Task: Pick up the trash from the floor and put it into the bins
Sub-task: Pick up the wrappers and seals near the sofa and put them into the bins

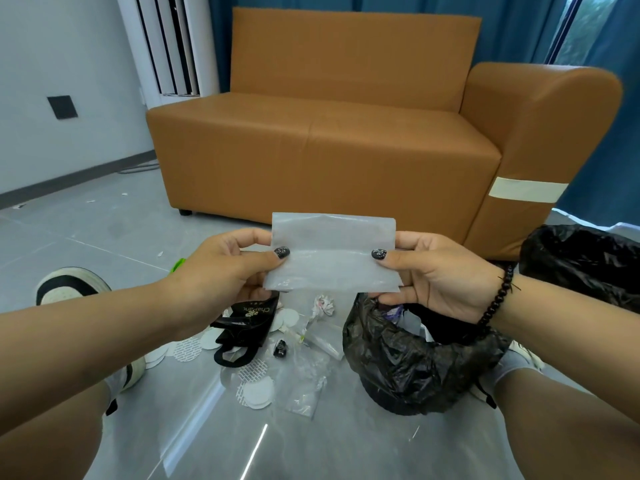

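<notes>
Here, at the centre of the frame, one translucent plastic bag [331,252] is held flat between two hands. The left hand [221,271] pinches its left edge with thumb on the front and fingers curled behind; the right hand [433,271] pinches the right edge the same way. The right wrist wears one black bead bracelet [498,296].

Directly below the right hand stands one bin lined with a black bag [415,362], its mouth open, with some trash visible inside. A second black-lined bin [581,258] sits at the right edge of the frame, just beside the sofa arm.

On the grey floor [104,230] in the lower centre lies the remaining trash: one black paper carrier bag [242,327] with gold lettering, one crumpled white wrapper [322,304], one small black wrapper [280,348], a few clear plastic bags [304,382] whose number I cannot tell, and several round white discs [258,393], overlapping and too many hidden to count. One shoe [69,282] shows at the left.

One orange sofa [329,133] fills the upper half, with blue curtains [519,26] behind it.
</notes>
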